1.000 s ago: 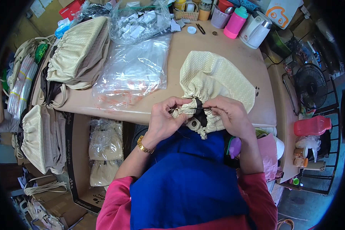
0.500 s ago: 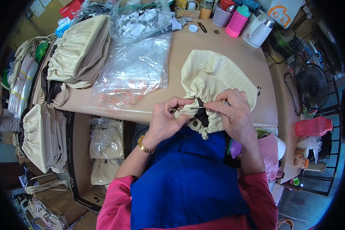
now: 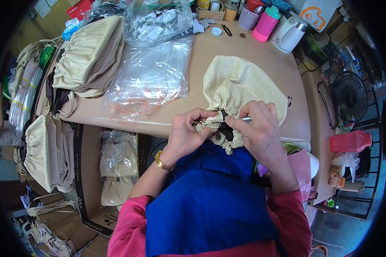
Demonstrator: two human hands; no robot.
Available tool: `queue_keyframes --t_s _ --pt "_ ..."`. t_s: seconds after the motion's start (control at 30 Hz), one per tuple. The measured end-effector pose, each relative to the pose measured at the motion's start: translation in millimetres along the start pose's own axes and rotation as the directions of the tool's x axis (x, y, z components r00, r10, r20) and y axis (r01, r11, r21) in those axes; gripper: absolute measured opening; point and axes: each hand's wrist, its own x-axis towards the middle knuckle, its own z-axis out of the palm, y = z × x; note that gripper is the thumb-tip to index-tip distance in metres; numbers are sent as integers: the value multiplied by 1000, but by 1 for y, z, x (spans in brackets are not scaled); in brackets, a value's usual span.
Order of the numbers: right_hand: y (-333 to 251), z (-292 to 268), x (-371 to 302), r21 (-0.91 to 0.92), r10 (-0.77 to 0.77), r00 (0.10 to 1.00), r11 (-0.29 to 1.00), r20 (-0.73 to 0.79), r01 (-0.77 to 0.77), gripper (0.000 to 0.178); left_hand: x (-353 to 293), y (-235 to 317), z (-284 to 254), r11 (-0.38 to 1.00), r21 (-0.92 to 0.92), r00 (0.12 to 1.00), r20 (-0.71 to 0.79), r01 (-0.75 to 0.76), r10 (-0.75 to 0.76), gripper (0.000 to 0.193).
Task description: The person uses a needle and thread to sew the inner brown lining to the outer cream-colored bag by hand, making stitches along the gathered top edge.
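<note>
A cream woven bag point(image 3: 244, 81) with a gathered edge lies partly on the table and hangs over its near edge towards my lap. My left hand point(image 3: 188, 132) is closed in a pinch on the bag's gathered edge, around a narrow strip of the cream material. In my right hand point(image 3: 259, 130) is a thin metal tool point(image 3: 245, 118) with a pale shaft; its exact kind is hard to make out. Its tip points left at the strip near my left fingertips. Dark lining point(image 3: 227, 130) shows between my hands, with a round metal snap point(image 3: 219, 136) just below.
Clear plastic sheets point(image 3: 154, 73) lie left of the bag, below a plastic bag of paper scraps point(image 3: 158, 23). Stacked cream bags point(image 3: 88, 60) stand at the left. Along the back right are a pink bottle point(image 3: 266, 25) and white kettle point(image 3: 288, 32); small black snips point(image 3: 227, 30) lie nearby.
My right hand has shifted its hold on the tool, the fingers curling and the thumb moving forward. The tool's pale rear part now shows above the thumb. My left hand stays put.
</note>
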Motion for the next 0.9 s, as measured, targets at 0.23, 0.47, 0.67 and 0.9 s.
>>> queue_keyframes --t_s 0.23,0.47,0.67,0.9 --pt "6 -1 9 26 -35 992 999 122 32 28 0 0 -2 998 -67 1000 -14 -2 1 33" --pt "-2 6 9 44 -32 992 999 122 27 15 -2 -1 -2 999 -30 1000 -2 -14 14 34" --pt "7 1 9 130 -38 991 991 127 22 21 -1 -1 -4 992 43 992 43 -121 120 39" --pt "55 39 -23 895 364 900 278 238 -349 14 -10 -53 -23 601 495 762 228 -627 606 53"
